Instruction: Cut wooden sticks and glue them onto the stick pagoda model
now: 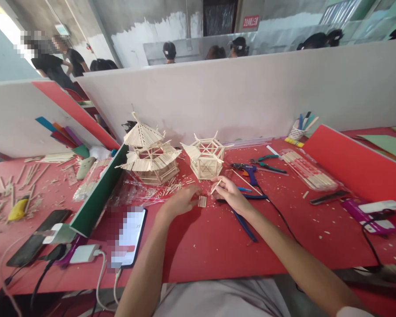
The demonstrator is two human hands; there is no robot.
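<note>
Between the thumb and fingers of my right hand (231, 193) is a short wooden stick (216, 187), tilted upward. My left hand (184, 199) lies low over the table with its fingers stretched out and nothing visible in them. Close to its fingertips, a small panel of short sticks laid side by side (202, 201) rests on the red surface. Just beyond my hands stands a six-sided stick frame (207, 160), partly roofed on its left side. To its left is a taller stick pavilion (148, 154) with two tiers of roof. Loose stick pieces (171, 188) lie in front of the pavilion.
Blue-handled pliers (245, 224) lie by my right forearm, with a glue gun (249, 171) and green-handled pliers (267, 163) behind. A packet of sticks (308, 169) is farther right. A phone (128, 237) sits left, near a green divider (102, 193).
</note>
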